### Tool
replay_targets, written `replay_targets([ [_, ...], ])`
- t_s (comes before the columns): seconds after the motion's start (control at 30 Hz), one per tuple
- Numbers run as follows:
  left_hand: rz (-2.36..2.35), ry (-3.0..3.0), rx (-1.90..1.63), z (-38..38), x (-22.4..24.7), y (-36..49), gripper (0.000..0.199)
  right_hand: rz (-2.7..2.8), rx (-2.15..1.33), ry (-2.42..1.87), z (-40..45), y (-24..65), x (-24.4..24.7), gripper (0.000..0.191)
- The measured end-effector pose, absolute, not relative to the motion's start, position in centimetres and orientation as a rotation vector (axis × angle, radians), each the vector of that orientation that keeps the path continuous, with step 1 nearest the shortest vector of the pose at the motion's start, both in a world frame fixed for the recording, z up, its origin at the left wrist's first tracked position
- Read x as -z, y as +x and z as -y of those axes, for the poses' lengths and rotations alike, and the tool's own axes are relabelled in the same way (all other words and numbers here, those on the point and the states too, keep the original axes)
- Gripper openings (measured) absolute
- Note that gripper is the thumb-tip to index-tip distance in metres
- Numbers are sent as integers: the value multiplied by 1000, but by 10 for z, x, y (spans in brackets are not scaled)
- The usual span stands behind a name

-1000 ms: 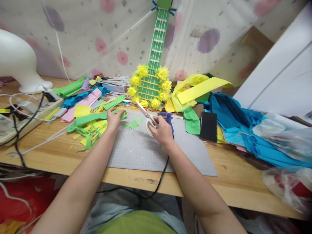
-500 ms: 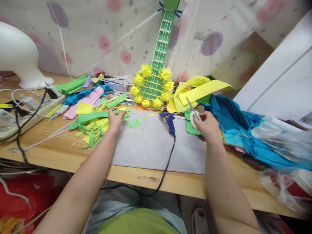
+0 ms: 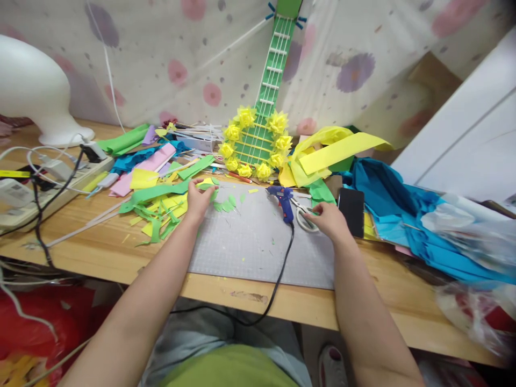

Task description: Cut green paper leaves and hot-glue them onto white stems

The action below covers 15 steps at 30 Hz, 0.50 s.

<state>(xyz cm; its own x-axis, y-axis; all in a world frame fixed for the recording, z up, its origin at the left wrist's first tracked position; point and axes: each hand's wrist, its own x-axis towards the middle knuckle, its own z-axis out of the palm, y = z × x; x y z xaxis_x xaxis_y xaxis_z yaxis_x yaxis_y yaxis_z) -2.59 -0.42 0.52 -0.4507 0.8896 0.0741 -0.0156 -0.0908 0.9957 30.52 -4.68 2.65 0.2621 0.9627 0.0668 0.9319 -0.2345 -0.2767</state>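
My left hand [image 3: 198, 201] is closed in a pinch at the mat's upper left, with a small green paper leaf [image 3: 215, 194] at its fingertips. More cut green leaves [image 3: 226, 205] lie just right of it. My right hand [image 3: 329, 219] pinches the pale handles of a pair of scissors [image 3: 307, 222], which rest low on the grey cutting mat [image 3: 242, 250]. The scissor blades point toward a blue glue gun [image 3: 285, 203] that lies on the mat with its black cord trailing over the table edge.
A green paper guitar [image 3: 258, 141] ringed with yellow paper flowers leans at the back. Green and yellow scraps [image 3: 161, 207] lie left. A phone [image 3: 351, 210] and blue paper [image 3: 374, 188] are right. A power strip [image 3: 60, 188] and white foam head [image 3: 36, 86] stand far left.
My right hand has lowered the scissors from above the mat's right side to the mat beside the glue gun, uncovering the phone. My left hand stays by the leaves.
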Motion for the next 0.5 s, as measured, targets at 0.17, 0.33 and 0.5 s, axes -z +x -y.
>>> replay_targets([
  [0.17,-1322,1016,-1587,2,0,-23,41,2142,-615,-2079,81,271,-71,28],
  [0.33,-1312,1131,-1544,2,7,-21,44,2225,-664,-1672,78,195,-70,15],
  [0.5,-1222,1175,-1505,4,9,-18,46,1845,-706,-1626,26,147,-34,17],
])
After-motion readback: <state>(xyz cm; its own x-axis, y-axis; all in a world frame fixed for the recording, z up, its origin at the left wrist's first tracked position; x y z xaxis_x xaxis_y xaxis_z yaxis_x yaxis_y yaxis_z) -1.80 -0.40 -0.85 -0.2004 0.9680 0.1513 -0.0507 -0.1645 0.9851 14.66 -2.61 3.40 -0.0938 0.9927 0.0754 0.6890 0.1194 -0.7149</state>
